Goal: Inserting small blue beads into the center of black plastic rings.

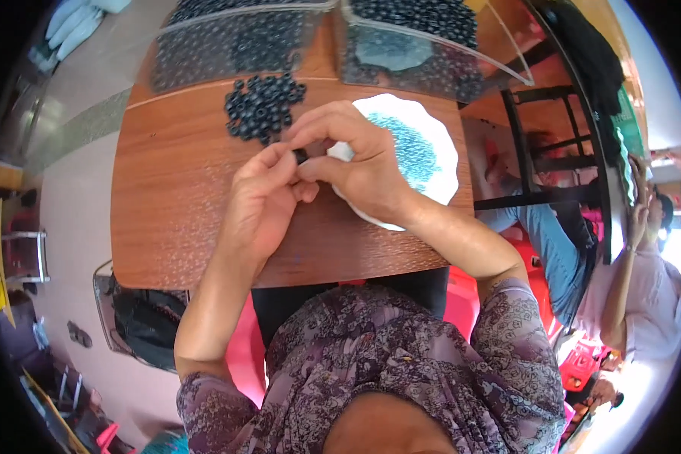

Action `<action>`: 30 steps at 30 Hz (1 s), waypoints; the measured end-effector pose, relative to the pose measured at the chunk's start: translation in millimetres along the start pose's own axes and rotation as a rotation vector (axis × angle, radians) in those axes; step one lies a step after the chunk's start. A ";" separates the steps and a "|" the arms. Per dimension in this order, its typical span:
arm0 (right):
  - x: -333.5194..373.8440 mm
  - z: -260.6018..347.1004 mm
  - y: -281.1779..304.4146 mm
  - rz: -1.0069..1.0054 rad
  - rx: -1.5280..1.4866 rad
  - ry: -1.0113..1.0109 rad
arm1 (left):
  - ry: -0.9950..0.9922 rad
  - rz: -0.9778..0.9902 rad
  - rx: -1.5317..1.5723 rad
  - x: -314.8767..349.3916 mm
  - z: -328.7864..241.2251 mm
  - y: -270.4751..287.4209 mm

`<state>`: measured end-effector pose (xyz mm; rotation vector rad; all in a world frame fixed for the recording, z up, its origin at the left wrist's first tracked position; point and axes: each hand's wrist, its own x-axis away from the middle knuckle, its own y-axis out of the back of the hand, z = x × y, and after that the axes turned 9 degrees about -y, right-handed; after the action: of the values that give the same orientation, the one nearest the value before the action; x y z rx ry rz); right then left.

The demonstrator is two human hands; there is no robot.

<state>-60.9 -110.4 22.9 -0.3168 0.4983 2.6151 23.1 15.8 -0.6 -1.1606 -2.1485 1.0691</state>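
Above the brown wooden table (159, 204), my two hands meet just in front of a loose pile of small black ring-shaped pieces (261, 106). Pinched between the fingertips is one small black piece (301, 156). My left hand (263, 198) grips it from the left, thumb and fingers closed. From the other side, my right hand (359, 155) closes on it too, with its index finger arched over the top. Partly behind my right hand lies a white scalloped plate (448, 155) holding many tiny shiny blue-green pieces (405, 147). Any tiny piece within the fingertips is hidden.
Two clear plastic bins full of black pieces stand at the far edge: a left bin (234, 53) and a right bin (499, 76). To the right, a black-framed table (601, 166) has a person (647, 303) beside it. A black bag (151, 318) sits low at left.
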 end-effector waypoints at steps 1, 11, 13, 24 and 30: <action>0.6 -1.5 -0.3 -0.015 0.050 0.026 | -0.008 -0.025 0.012 1.6 -0.3 -5.9; 9.1 -8.3 11.9 -0.061 0.329 0.153 | 0.031 0.029 -0.068 -4.2 10.9 -0.3; 6.6 -6.7 21.0 -0.058 0.356 0.185 | 0.011 0.031 -0.109 -4.5 9.6 4.8; 49.4 -10.6 76.4 0.011 0.480 -0.184 | 0.012 0.004 -0.116 -5.6 9.0 19.5; 56.5 -16.9 62.4 0.033 0.672 0.068 | 0.001 -0.025 -0.117 -2.2 10.5 19.2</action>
<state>-137.4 -146.8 8.7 -0.1705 1.3560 2.2984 26.1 16.1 -22.4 -1.1819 -2.2442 0.9427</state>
